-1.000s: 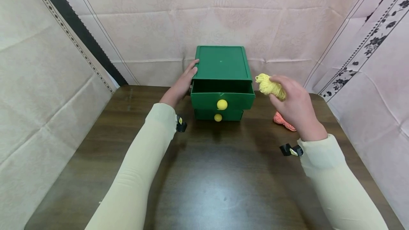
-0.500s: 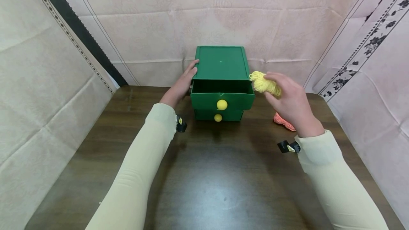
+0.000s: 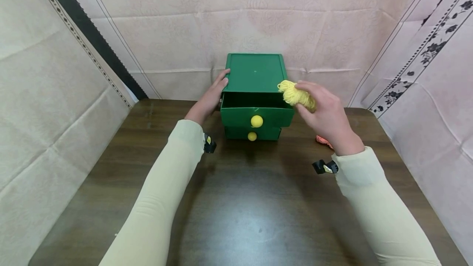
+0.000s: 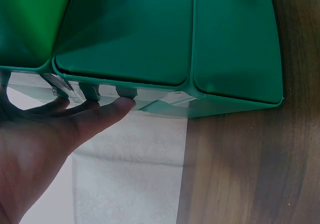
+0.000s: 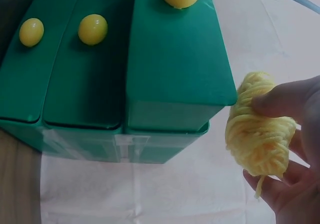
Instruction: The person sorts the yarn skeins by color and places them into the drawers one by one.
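A green chest of drawers (image 3: 256, 73) with yellow knobs stands at the back of the table, its top drawer (image 3: 240, 116) pulled out. My left hand (image 3: 208, 99) rests against the chest's left side; in the left wrist view its extended fingers (image 4: 107, 114) touch the taped side wall. With thumb and fingers my right hand (image 3: 327, 114) grips a yellow yarn skein (image 3: 297, 95) over the right end of the pulled-out drawer. In the right wrist view the yarn skein (image 5: 260, 126) is beside the drawer front, a loose end hanging down.
A coral-pink yarn bundle (image 3: 324, 141) lies on the dark wooden table (image 3: 236, 200), partly hidden behind my right hand. Pale patterned cloth (image 3: 177, 32) hangs behind the chest and along both sides.
My right hand has carried the yellow yarn skein leftward, from right of the chest to over the drawer's right end. The left hand and the chest have stayed in place.
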Tool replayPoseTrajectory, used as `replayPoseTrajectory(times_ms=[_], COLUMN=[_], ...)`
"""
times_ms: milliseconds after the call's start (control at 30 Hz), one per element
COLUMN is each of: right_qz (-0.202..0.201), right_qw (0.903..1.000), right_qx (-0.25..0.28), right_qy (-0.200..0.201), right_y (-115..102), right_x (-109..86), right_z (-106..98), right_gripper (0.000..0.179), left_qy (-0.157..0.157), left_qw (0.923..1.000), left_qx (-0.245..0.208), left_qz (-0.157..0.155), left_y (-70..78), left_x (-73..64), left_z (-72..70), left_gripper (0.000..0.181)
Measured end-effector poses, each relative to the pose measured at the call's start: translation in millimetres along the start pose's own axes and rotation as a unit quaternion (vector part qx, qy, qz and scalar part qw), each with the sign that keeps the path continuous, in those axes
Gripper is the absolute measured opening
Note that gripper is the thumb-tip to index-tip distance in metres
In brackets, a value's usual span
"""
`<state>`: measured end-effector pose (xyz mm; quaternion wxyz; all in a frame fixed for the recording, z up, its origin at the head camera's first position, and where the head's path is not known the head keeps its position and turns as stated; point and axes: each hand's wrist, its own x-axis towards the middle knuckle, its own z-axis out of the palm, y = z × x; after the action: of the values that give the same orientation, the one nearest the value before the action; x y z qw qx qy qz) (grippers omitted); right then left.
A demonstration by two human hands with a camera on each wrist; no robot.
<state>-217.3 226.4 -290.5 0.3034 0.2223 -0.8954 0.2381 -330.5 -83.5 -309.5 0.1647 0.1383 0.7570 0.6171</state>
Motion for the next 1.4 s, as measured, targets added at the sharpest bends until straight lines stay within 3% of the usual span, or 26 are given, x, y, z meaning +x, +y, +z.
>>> replayPoseTrajectory(times_ms=[300,1400], right_qz=[-0.019,-0.011], right_qw=[0.9996,0.9978], right_qx=[0.015,0.039], right_qy=[0.014,-0.052], right_y=[-5.1,-18.8], right_x=[6.4,18.6], right_z=[5.8,23.9], right_gripper=[0.042,0.041], left_qy=[-0.001,0.0], left_qw=[1.0,1.0], left_qx=[0.001,0.001], left_qz=[-0.001,-0.004], left_y=[-0.3,0.1], left_x=[0.8,-0.1], left_z=[-0.8,-2.0], left_gripper=[0.051,0.051])
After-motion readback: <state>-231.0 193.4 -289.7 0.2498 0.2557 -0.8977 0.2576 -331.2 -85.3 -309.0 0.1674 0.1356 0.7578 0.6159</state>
